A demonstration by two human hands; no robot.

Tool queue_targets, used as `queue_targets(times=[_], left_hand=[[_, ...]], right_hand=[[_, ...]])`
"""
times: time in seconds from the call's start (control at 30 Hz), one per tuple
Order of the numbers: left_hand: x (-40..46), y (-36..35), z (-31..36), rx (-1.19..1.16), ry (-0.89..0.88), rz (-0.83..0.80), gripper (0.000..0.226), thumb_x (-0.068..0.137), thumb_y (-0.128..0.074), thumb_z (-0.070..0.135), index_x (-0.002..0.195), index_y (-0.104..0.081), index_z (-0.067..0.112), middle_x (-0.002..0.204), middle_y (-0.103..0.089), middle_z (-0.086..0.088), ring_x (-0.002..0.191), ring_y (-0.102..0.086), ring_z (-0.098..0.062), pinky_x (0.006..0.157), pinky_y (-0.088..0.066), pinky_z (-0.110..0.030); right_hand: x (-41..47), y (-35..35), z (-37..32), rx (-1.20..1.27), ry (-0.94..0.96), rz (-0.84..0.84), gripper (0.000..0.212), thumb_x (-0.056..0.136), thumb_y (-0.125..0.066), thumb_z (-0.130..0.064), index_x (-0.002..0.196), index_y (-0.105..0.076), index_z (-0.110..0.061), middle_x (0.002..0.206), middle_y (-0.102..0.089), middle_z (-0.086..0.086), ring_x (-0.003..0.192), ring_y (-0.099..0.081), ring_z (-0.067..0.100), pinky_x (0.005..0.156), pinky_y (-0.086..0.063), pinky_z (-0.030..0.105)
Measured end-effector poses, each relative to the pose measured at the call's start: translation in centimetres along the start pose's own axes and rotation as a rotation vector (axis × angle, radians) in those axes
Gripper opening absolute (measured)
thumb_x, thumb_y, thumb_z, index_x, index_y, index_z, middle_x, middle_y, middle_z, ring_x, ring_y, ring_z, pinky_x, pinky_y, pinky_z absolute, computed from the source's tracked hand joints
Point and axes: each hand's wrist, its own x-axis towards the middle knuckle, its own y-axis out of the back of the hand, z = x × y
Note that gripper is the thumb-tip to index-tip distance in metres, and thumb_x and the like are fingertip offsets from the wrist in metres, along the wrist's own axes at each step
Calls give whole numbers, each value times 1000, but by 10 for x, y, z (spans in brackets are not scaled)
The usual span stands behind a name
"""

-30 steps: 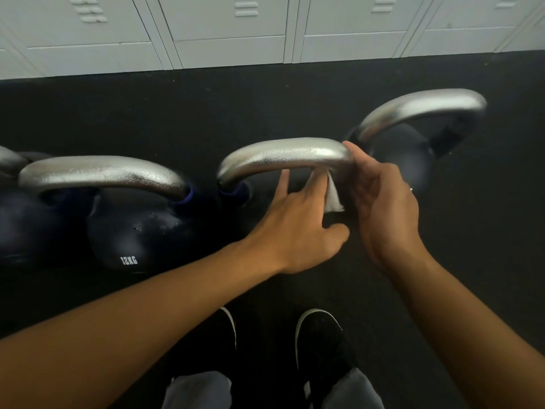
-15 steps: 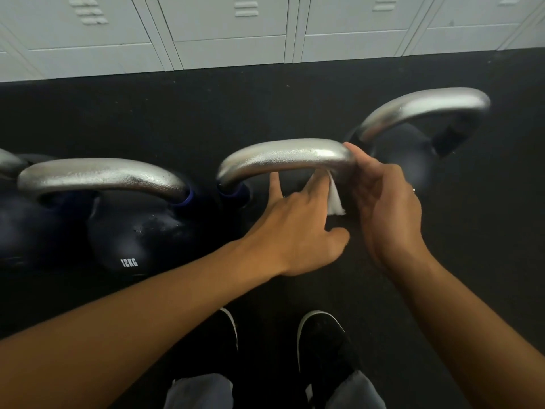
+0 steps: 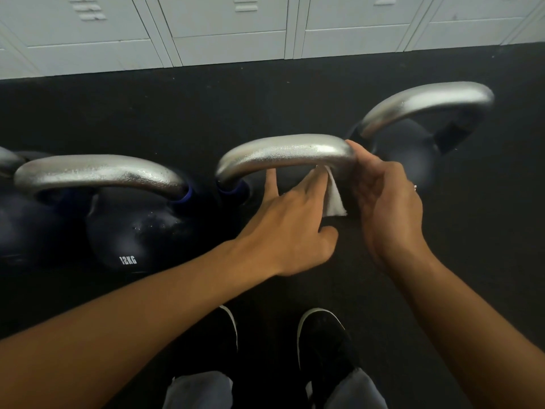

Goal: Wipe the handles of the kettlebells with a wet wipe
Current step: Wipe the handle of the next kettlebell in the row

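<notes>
Silver and textured, the middle kettlebell handle (image 3: 287, 153) arches over its dark bell on the black floor (image 3: 177, 113). A white wet wipe (image 3: 334, 200) hangs from the underside of this handle near its right end. The left hand (image 3: 290, 228) reaches under the bar, fingers (image 3: 271, 180) straight and slightly spread, pressing the wipe up against it. The right hand (image 3: 386, 199) curls around the handle's right bend. Two more kettlebell handles (image 3: 100, 172) flank it, with grey lockers (image 3: 230, 28) behind.
</notes>
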Motion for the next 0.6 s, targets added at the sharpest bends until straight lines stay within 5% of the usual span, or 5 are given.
queue_targets(times=[0.1, 0.23, 0.5, 0.6], left_hand=[[10, 6, -1, -30, 30, -9, 34, 92, -58, 29, 118, -36, 23, 87, -41, 18, 98, -53, -15, 124, -11, -58], [19, 13, -1, -136, 70, -24, 21, 96, -56, 27, 105, -37, 26, 82, -47, 14, 85, -46, -9, 121, -19, -52], [-1, -1, 6, -270, 63, 59, 41, 89, -59, 18, 125, -41, 20, 73, -51, 14, 85, -53, -6, 128, 5, -51], [-1, -1, 5, -107, 16, -4, 75, 90, -58, 22, 155, -23, 12, 81, -48, 19, 108, -63, -12, 127, 8, -54]], right_hand=[[-1, -2, -2, -7, 6, 8, 53, 108, -23, -14, 138, -67, -14, 133, -72, -6, 129, -63, 5, 119, -43, 33], [-3, -3, -4, -2, 8, -6, 54, 108, -22, -13, 135, -68, -16, 129, -74, -9, 128, -63, 4, 118, -44, 32], [-3, 0, -4, -8, -3, 3, 52, 109, -24, -14, 138, -66, -13, 133, -72, -4, 130, -63, 8, 119, -43, 37], [-3, 2, -3, -3, -3, -3, 52, 109, -23, -15, 139, -66, -14, 134, -72, -4, 131, -62, 7, 120, -42, 36]])
